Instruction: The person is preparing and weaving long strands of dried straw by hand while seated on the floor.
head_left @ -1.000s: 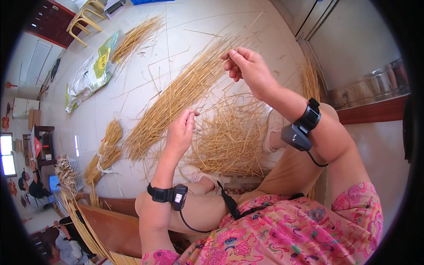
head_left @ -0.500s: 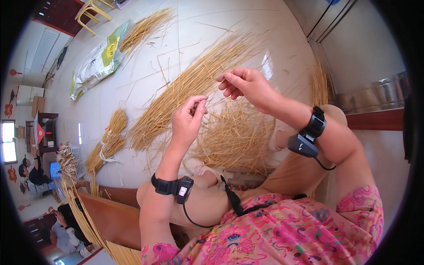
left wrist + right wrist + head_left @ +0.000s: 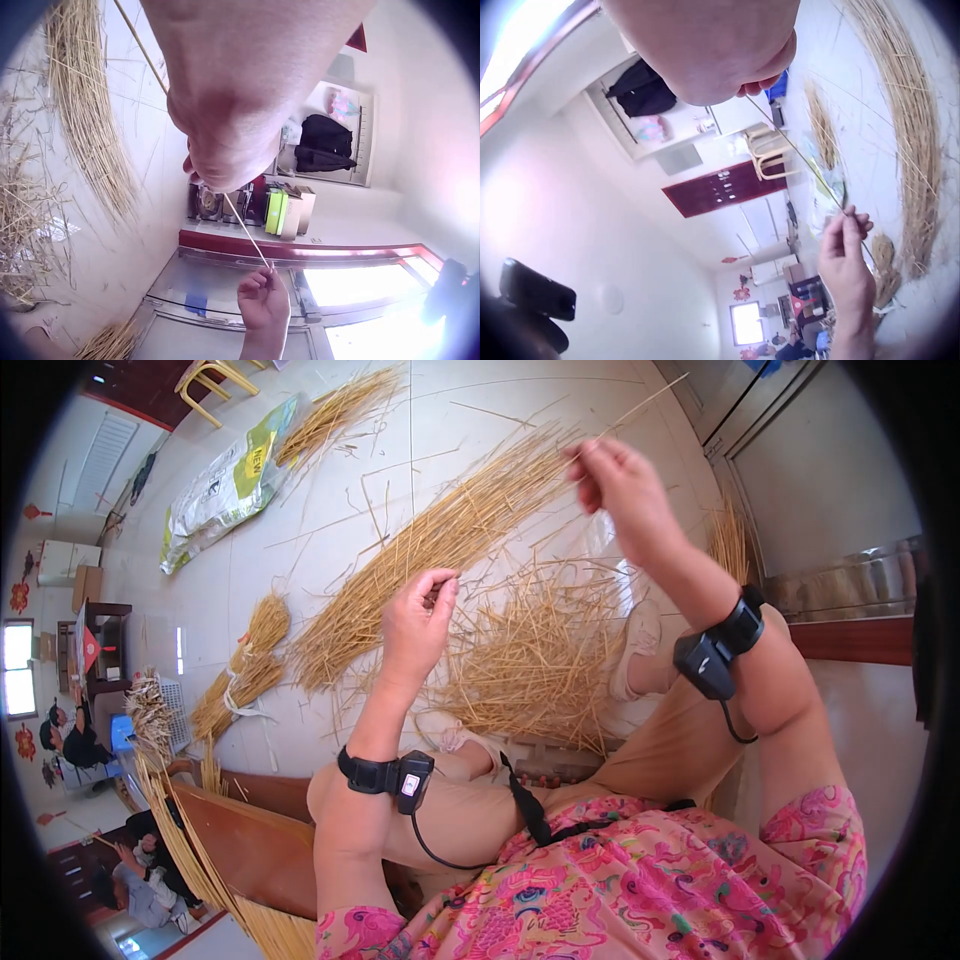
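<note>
My left hand [image 3: 417,628] pinches a thin straw stalk between thumb and fingers, above the long straw bundle [image 3: 430,540] on the floor. Farther right and higher in the head view, my right hand [image 3: 628,490] pinches the same stalk, slightly blurred. The stalk [image 3: 246,231] runs straight between the two hands in the left wrist view, and its other end sticks out past my left hand. In the right wrist view the stalk [image 3: 804,159] slants down to my left hand [image 3: 847,266]. Below both hands lies a loose straw heap [image 3: 530,660].
A tied straw bundle [image 3: 245,665] and a printed plastic bag [image 3: 225,495] with straw beside it lie on the left. Wooden furniture [image 3: 240,835] stands at my lower left, metal doors [image 3: 820,470] at the right. People [image 3: 150,880] sit at the far left.
Both hands came closer together, then my right hand moved up and to the right, away from my left. My left hand shifted only a little.
</note>
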`<state>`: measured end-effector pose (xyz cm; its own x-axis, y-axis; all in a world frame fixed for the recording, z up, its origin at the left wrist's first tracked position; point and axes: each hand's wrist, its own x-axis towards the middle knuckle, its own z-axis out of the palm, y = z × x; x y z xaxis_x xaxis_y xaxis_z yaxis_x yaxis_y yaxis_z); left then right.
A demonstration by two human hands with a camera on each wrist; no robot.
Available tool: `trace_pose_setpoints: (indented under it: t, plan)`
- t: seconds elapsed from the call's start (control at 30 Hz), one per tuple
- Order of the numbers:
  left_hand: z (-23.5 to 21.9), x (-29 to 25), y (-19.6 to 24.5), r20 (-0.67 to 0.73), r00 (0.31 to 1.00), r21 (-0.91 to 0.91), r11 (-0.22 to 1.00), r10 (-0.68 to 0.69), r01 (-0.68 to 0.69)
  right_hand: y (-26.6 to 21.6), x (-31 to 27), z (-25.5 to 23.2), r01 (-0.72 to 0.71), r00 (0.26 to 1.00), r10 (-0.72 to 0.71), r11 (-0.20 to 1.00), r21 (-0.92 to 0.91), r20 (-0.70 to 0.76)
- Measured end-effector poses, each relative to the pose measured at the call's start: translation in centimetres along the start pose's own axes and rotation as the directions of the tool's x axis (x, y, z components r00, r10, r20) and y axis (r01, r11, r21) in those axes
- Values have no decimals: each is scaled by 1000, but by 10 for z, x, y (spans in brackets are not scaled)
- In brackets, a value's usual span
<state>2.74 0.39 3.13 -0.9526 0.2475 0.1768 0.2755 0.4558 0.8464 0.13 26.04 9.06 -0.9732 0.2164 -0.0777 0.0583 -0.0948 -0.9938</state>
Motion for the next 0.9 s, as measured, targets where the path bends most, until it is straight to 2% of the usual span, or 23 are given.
trace_pose_setpoints:
  t: [0.13,0.17,0.23,0.27,0.33,0.37,0.43,0.53,0.57,0.63,0.67,0.7,0.77,0.83,0.87,0.9]
  plan:
    - [-8,5,-20,-18,982,269,947,188,-177,-13,19,-29,198,961,-186,980,36,-202]
    - [-8,5,-22,-23,994,266,959,104,-95,-13,19,-32,194,962,-182,980,45,-202]
    - [-9,5,-20,-32,997,258,963,-69,75,-13,13,-22,137,982,-135,991,7,-133]
    - [-11,5,-17,-8,997,217,973,-79,78,-12,9,-16,109,989,-110,994,-13,-99]
    - [-11,9,-3,42,995,134,987,-92,85,3,-3,-4,-30,990,49,990,-138,130]
    - [-9,9,-2,56,997,94,994,-53,47,9,-14,9,-105,965,158,964,-243,210]
    - [0,8,3,81,996,13,999,29,-30,29,-34,26,-152,892,263,940,-305,368]
    - [15,5,10,111,990,-69,994,87,-80,57,-49,41,-138,898,200,974,-182,392]
    - [15,4,8,167,981,5,995,97,-99,59,-46,39,-115,904,179,977,-181,389]
    - [20,4,7,116,985,59,989,128,-136,55,-37,37,-72,912,138,981,-180,386]
    - [22,5,5,92,985,87,984,147,-155,49,-29,32,-35,946,100,978,-208,310]
    - [22,5,1,131,988,151,983,87,-107,34,-19,27,0,971,57,971,-239,232]
    - [20,5,-15,200,979,273,962,-39,-18,1,3,2,176,982,-148,942,-285,119]
    - [18,-5,-38,305,938,407,913,-165,28,-26,19,-36,331,933,-359,865,-376,-4]
    - [17,-9,-46,350,908,471,881,-228,40,-43,21,-58,367,901,-433,799,-477,-32]
    - [16,-11,-47,401,863,452,886,-308,106,-54,26,-82,411,857,-511,751,-516,-61]
